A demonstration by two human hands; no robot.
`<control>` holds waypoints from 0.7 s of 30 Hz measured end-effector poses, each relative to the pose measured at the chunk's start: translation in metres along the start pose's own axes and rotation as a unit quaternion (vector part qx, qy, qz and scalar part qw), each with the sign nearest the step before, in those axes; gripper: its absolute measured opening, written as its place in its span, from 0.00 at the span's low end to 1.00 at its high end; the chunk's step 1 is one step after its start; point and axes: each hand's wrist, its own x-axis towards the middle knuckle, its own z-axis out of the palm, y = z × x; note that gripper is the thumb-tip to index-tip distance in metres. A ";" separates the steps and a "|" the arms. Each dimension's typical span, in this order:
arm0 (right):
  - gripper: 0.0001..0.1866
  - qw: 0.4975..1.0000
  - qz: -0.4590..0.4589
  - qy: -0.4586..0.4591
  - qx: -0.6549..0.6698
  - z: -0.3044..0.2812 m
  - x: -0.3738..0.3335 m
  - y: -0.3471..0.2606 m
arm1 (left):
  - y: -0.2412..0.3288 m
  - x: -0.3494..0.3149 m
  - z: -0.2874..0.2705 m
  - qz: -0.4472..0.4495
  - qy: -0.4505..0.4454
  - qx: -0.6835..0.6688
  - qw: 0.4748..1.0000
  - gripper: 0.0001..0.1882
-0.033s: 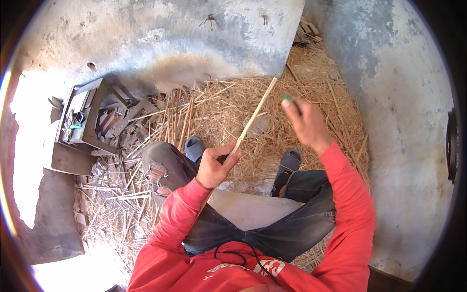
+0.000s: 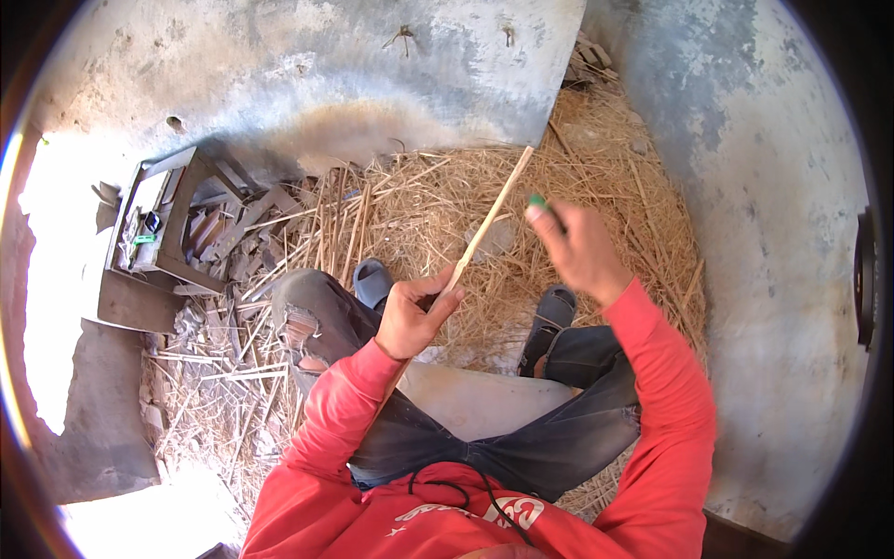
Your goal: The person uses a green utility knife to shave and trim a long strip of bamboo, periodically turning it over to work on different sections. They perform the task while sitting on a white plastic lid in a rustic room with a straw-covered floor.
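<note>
My left hand [image 2: 419,317] is closed around the lower end of a long thin pale strip of cane [image 2: 489,224], which slants up and to the right over the straw. My right hand [image 2: 579,250] is raised to the right of the strip, apart from it, and grips a small green-handled tool [image 2: 537,200]; its blade is hidden. I am seated in a red long-sleeved top and dark jeans. My feet, in grey sandals [image 2: 372,279], rest on the straw.
Straw and split cane pieces [image 2: 410,200] litter the ground in front. A low wooden stool or box [image 2: 158,224] holding small tools stands at the left beside scrap wood. Rough concrete walls [image 2: 307,65] close the back and right.
</note>
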 end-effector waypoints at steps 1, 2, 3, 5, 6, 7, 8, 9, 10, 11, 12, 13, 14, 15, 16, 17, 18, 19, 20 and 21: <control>0.34 0.999 -0.003 -0.035 0.010 0.009 -0.008 -0.011 | 0.002 0.001 0.003 0.010 0.002 -0.002 1.000 0.21; 0.33 0.997 -0.005 -0.069 0.023 0.016 -0.012 -0.019 | 0.006 0.001 0.005 0.020 0.003 -0.001 1.000 0.21; 0.32 0.997 -0.019 -0.075 0.019 0.021 -0.013 -0.025 | 0.008 0.001 0.006 0.029 0.003 -0.001 1.000 0.21; 0.31 0.995 -0.049 -0.085 0.011 0.027 -0.014 -0.033 | 0.007 0.000 0.004 0.011 -0.002 0.010 1.000 0.21; 0.25 0.995 -0.031 -0.096 0.009 0.027 -0.012 -0.032 | 0.007 0.000 0.003 0.002 -0.004 0.015 1.000 0.21; 0.25 0.996 -0.054 -0.061 0.025 0.030 -0.011 -0.027 | 0.007 0.000 0.003 0.001 -0.005 0.009 1.000 0.21; 0.24 0.996 -0.076 -0.027 0.040 0.035 -0.009 -0.021 | 0.007 0.000 0.004 0.000 -0.005 0.002 1.000 0.21; 0.24 0.994 -0.099 0.007 0.055 0.037 -0.008 -0.018 | 0.007 0.000 0.005 -0.001 -0.006 -0.006 1.000 0.21; 0.23 0.997 -0.066 -0.007 0.050 0.034 -0.008 -0.015 | 0.005 0.000 0.006 -0.002 -0.009 -0.010 1.000 0.22; 0.23 0.998 -0.033 -0.021 0.047 0.027 -0.008 -0.022 | 0.002 0.001 0.005 -0.003 -0.012 -0.013 1.000 0.22; 0.23 0.998 0.000 -0.035 0.043 0.023 -0.007 -0.026 | 0.000 0.001 0.005 -0.005 -0.014 -0.017 1.000 0.22; 0.23 0.999 0.004 -0.032 0.010 0.023 -0.005 -0.025 | -0.001 0.000 0.005 0.005 -0.013 -0.013 1.000 0.22; 0.23 0.999 0.011 -0.027 -0.025 0.022 -0.005 -0.024 | -0.001 0.000 0.007 0.015 -0.014 -0.010 1.000 0.23; 0.23 0.998 0.017 -0.022 -0.060 0.021 -0.005 -0.024 | -0.001 0.001 0.008 0.024 -0.015 -0.007 1.000 0.23; 0.23 0.998 0.006 -0.028 -0.056 0.025 -0.008 -0.026 | -0.001 0.001 0.006 0.012 -0.018 -0.003 1.000 0.23; 0.24 0.998 -0.006 -0.034 -0.055 0.032 -0.013 -0.030 | -0.001 0.002 0.005 0.001 -0.022 0.000 1.000 0.23; 0.24 0.998 -0.017 -0.039 -0.053 0.038 -0.018 -0.033 | -0.002 0.003 0.004 -0.009 -0.025 0.003 1.000 0.23; 0.24 0.996 -0.017 -0.055 -0.071 0.041 -0.021 -0.035 | -0.002 0.002 0.005 -0.005 -0.022 0.004 1.000 0.23; 0.24 0.994 -0.019 -0.071 -0.087 0.045 -0.023 -0.037 | -0.002 0.001 0.004 0.000 -0.017 0.007 1.000 0.23; 0.24 0.991 -0.021 -0.087 -0.103 0.048 -0.023 -0.038 | -0.002 0.001 0.003 0.005 -0.011 0.010 1.000 0.23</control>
